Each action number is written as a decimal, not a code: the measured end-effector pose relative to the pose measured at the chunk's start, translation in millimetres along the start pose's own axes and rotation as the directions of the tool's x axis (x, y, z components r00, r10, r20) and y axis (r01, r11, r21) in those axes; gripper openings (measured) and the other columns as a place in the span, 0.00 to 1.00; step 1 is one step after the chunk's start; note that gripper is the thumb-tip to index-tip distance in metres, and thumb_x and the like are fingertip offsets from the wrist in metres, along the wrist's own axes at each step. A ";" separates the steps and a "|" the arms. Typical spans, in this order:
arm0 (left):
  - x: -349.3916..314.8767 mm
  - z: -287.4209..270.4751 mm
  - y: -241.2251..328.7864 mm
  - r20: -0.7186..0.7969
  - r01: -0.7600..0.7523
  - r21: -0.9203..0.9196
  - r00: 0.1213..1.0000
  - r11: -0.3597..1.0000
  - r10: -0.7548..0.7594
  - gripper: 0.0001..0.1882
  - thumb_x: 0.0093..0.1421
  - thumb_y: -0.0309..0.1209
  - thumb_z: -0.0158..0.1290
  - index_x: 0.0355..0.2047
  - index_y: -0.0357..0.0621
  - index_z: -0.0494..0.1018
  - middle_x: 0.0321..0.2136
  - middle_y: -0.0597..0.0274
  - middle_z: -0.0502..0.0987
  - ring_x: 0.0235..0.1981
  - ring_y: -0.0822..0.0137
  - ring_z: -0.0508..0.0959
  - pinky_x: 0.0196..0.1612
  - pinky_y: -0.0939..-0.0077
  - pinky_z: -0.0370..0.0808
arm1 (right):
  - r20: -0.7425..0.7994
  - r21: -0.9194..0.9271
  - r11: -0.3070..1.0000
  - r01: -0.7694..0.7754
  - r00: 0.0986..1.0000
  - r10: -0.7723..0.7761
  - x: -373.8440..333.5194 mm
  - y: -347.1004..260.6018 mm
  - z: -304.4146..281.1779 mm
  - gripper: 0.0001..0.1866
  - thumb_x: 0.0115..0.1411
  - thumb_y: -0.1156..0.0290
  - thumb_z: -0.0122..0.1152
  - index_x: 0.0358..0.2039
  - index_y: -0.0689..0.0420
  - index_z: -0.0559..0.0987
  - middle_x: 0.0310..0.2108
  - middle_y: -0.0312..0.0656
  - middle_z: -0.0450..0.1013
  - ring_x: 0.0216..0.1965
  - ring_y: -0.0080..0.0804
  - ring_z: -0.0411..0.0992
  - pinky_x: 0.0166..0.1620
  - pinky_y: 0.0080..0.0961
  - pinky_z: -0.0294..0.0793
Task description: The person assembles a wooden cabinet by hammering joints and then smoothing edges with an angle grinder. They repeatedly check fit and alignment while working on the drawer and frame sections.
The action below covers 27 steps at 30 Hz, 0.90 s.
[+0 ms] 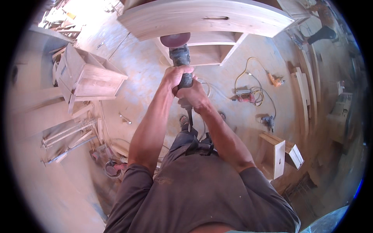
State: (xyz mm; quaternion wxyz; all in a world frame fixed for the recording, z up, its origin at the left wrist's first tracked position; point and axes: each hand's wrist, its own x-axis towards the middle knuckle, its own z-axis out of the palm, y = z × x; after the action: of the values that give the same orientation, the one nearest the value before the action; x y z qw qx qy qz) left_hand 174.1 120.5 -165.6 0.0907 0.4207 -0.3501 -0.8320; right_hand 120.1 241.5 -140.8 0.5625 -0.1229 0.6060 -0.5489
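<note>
Both my hands grip a dark angle grinder [180, 56] fitted with a round reddish-brown sanding disc [176, 40]. My left hand [175, 77] is wrapped round the body behind the disc. Closer to me, my right hand [194, 94] closes round the rear of the tool, and its cord hangs down toward my legs. Ahead stands a pale wooden cabinet [234, 50] with open compartments. Its broad wooden front panel [175, 19] has a slot-shaped pull. The disc lies against or just under this panel's lower edge; contact cannot be told.
At left sits another wooden cabinet [99, 79], with clamps [70, 134] and a second grinder [112, 169] nearer me. Corded tools, including an orange drill [276, 80], lie on the floor at right. Drawers [278, 159], long boards [305, 93] and another person [324, 23] are farther right.
</note>
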 end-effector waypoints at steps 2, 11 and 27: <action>4.5 21.9 -7.0 0.007 0.006 0.027 1.000 1.000 -0.007 0.12 0.52 0.27 0.62 0.35 0.33 0.76 0.27 0.54 0.78 0.29 0.61 0.82 0.33 0.65 0.81 | -0.010 0.014 1.000 0.009 1.000 -0.009 -4.5 0.7 -21.0 0.22 0.42 0.74 0.65 0.41 0.64 0.75 0.29 0.43 0.74 0.24 0.33 0.77 0.27 0.28 0.80; 29.1 120.6 -41.2 0.093 0.071 0.113 0.992 0.991 -0.082 0.13 0.52 0.28 0.61 0.35 0.33 0.75 0.28 0.54 0.78 0.30 0.60 0.82 0.35 0.63 0.82 | -0.174 0.016 0.999 0.048 0.984 -0.044 -40.8 -16.4 -112.7 0.22 0.43 0.75 0.66 0.41 0.66 0.74 0.30 0.43 0.74 0.25 0.34 0.77 0.27 0.30 0.80; 77.4 277.7 -102.8 0.244 0.116 0.178 0.957 0.977 -0.158 0.10 0.52 0.26 0.62 0.31 0.32 0.77 0.24 0.55 0.78 0.25 0.61 0.81 0.30 0.65 0.79 | -0.322 0.144 0.975 0.168 0.940 -0.114 -82.4 -16.6 -257.1 0.20 0.42 0.74 0.63 0.38 0.64 0.75 0.30 0.40 0.72 0.25 0.30 0.74 0.27 0.27 0.77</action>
State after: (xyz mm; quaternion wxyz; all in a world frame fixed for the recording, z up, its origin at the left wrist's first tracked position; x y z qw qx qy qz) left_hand -72.0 302.6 -171.2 -0.0479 0.3389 -0.3951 -0.8525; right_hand -69.9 434.0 -142.9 0.4270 -0.0295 0.6279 -0.6500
